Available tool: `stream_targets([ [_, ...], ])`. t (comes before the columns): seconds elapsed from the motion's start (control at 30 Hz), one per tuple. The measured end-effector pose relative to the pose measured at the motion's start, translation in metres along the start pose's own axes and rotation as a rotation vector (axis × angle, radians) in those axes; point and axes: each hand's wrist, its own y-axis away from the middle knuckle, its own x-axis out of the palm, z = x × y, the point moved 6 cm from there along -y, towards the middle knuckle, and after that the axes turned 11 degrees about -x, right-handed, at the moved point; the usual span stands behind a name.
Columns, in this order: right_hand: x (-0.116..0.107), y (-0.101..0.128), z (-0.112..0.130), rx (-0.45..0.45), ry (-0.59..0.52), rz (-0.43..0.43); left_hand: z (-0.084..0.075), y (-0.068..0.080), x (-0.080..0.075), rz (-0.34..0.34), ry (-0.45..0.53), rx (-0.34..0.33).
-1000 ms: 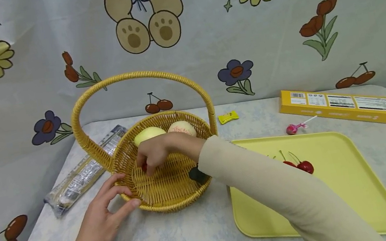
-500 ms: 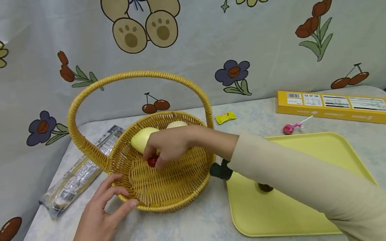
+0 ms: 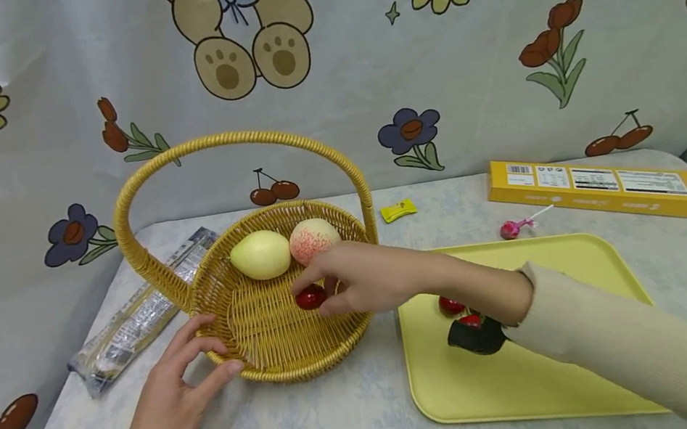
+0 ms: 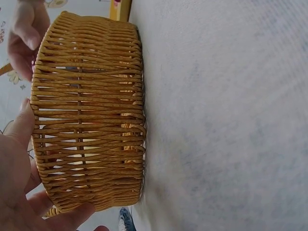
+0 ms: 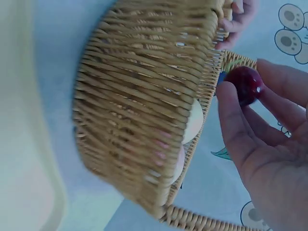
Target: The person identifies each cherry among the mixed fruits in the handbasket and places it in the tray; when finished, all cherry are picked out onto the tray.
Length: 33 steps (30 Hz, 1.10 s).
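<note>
My right hand [image 3: 370, 276] pinches a dark red cherry [image 3: 310, 297] between thumb and fingertips, over the right half of a yellow wicker basket [image 3: 275, 334]. In the right wrist view the cherry [image 5: 246, 85] shows a green stem and is up past the basket rim. A pale yellow-green pear [image 3: 262, 255] and a pink-speckled peach [image 3: 314, 239] lie at the back of the basket. My left hand [image 3: 178, 399] holds the basket's near left rim, thumb on the front edge. More red cherries [image 3: 451, 305] lie on a yellow tray [image 3: 539, 385], partly covered by my right wrist and its dark strap.
The basket's tall handle [image 3: 234, 138] arches over it. Left of it lies a long clear-and-silver packet [image 3: 140, 316]. Behind the tray are a yellow-wrapped candy [image 3: 399, 210], a pink lollipop [image 3: 510, 229] and a long orange-yellow box [image 3: 597, 187]. A patterned cloth hangs at the back.
My right hand has moved right with the cherry, from deep on the basket's left side, uncovering the pear and peach. My left hand stays on the rim.
</note>
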Motion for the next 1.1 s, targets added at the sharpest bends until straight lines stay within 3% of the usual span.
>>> stream_targets([
  [0.23,-0.002,0.048,0.002,0.008,-0.176,-0.158,-0.001,0.000,0.001,-0.002,0.005,0.010],
  [0.37,-0.002,0.079,-0.001,0.031,-0.220,-0.219,-0.002,0.000,0.002,0.001,0.014,0.010],
  [0.6,0.004,0.142,-0.018,0.189,-0.294,-0.298,-0.003,0.000,0.003,-0.003,0.011,0.017],
  [0.7,0.007,0.167,-0.023,0.218,-0.344,-0.334,-0.003,0.000,0.003,-0.002,0.009,0.014],
  [0.83,0.010,0.196,-0.029,0.230,-0.313,-0.387,-0.003,0.000,0.003,0.001,0.010,0.007],
  [1.1,0.014,0.235,-0.042,0.292,-0.106,-0.498,-0.001,0.001,0.002,0.001,0.016,-0.001],
])
